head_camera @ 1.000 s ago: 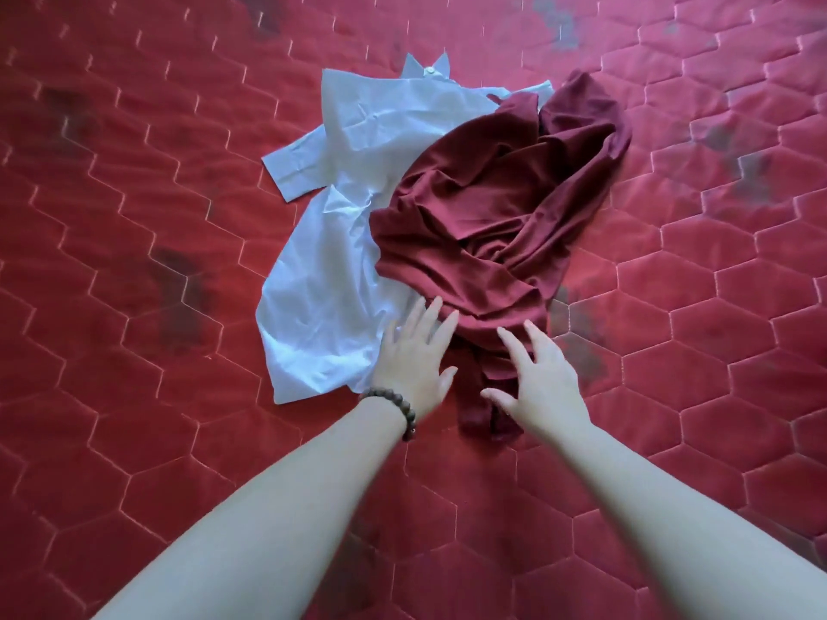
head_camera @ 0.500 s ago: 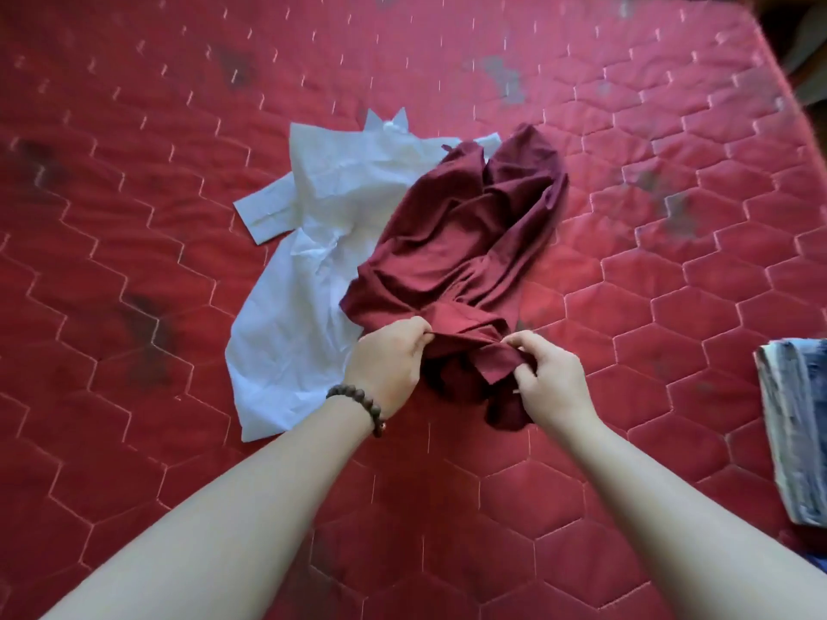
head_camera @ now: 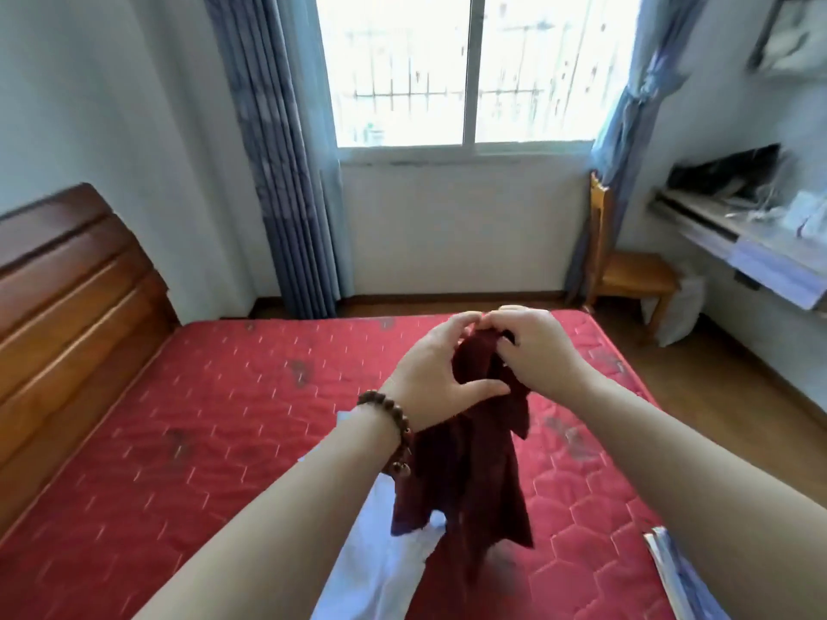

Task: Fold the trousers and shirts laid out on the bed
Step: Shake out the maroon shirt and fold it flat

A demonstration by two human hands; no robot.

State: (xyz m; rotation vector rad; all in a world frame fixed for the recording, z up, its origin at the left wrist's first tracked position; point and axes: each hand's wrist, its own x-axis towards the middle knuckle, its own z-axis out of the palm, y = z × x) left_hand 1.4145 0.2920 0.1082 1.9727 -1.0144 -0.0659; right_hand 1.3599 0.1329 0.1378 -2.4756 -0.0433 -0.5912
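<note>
Lifted clear of the bed (head_camera: 223, 418): a dark red garment (head_camera: 470, 476), bunched and hanging from both hands held close together at its top edge. Left hand (head_camera: 436, 373) pinching the cloth between thumb and curled fingers; right hand (head_camera: 534, 351) with its grip closed on the same gathered edge, just beside the left. Hem dangling above a white shirt (head_camera: 380, 570) lying flat on the red mattress.

To do this step well: find a true edge, waistband or shoulder seam, probably still buried in the bunch, though motion blur leaves that unclear. Slide the hands apart along that edge, give one shake to drop the folds out, then lay flat beside the shirt, not on it.

No brand, label or legible writing visible on either garment or on the mattress.
</note>
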